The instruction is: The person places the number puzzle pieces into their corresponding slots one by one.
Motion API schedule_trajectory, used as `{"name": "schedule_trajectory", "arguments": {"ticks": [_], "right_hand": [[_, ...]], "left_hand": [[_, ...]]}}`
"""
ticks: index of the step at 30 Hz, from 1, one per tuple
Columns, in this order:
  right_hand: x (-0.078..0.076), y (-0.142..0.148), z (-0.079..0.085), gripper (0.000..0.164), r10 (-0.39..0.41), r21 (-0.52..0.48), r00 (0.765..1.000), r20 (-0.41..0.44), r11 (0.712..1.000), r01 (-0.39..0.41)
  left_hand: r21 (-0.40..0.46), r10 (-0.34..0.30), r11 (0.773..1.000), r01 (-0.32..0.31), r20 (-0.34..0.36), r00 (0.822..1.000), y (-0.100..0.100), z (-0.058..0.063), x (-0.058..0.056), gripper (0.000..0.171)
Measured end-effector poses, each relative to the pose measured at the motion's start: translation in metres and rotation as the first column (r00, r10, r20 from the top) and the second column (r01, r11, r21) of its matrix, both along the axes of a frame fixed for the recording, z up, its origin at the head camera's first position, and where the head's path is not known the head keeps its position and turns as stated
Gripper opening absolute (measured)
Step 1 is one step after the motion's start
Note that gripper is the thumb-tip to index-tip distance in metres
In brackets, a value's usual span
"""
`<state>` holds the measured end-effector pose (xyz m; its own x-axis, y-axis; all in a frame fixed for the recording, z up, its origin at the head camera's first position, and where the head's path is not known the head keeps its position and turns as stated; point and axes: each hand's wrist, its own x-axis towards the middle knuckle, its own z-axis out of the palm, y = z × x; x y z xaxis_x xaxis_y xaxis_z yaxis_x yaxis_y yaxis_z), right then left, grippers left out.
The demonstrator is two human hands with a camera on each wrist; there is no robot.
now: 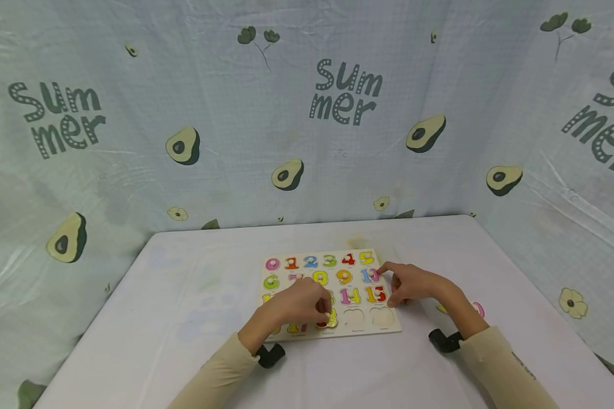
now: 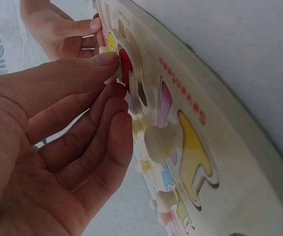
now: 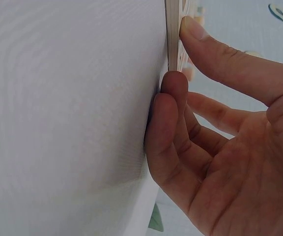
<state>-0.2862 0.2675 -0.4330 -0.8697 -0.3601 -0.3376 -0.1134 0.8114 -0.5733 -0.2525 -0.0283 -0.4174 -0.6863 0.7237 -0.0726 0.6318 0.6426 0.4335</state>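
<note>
A wooden number puzzle board (image 1: 365, 331) lies on the white table, with colourful knobbed number pieces in rows. My left hand (image 1: 299, 304) is over its front middle, thumb and fingers pinching a red-and-yellow number 18 piece (image 2: 126, 66). In the left wrist view that piece sits slightly raised and tilted at its recess; its knob is mostly hidden by the fingers. Beside it is the number 17 piece (image 2: 194, 152). My right hand (image 1: 414, 284) holds the board's right edge, thumb (image 3: 195, 29) on the face and other fingers against the side, near the 10 piece (image 1: 370, 275).
Two bare recesses, one of them the right-hand recess (image 1: 382, 317), lie at the board's front right. By the right forearm, partly covered, are a yellow piece (image 1: 442, 308) and a pink piece (image 1: 478, 308). A printed avocado curtain (image 1: 225, 187) hangs behind the table.
</note>
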Motion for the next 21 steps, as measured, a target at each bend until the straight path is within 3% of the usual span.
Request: {"name": "schedule_trajectory", "arguments": {"ticks": [21], "right_hand": [[0.0010, 0.0010, -0.0015, 0.072, 0.009, -0.005, 1.000, -0.007, 1.000, -0.009]], "left_hand": [[-0.005, -0.013, 1.000, 0.013, 0.019, 1.000, -0.0001, -0.0027, 0.0025, 0.004]]}}
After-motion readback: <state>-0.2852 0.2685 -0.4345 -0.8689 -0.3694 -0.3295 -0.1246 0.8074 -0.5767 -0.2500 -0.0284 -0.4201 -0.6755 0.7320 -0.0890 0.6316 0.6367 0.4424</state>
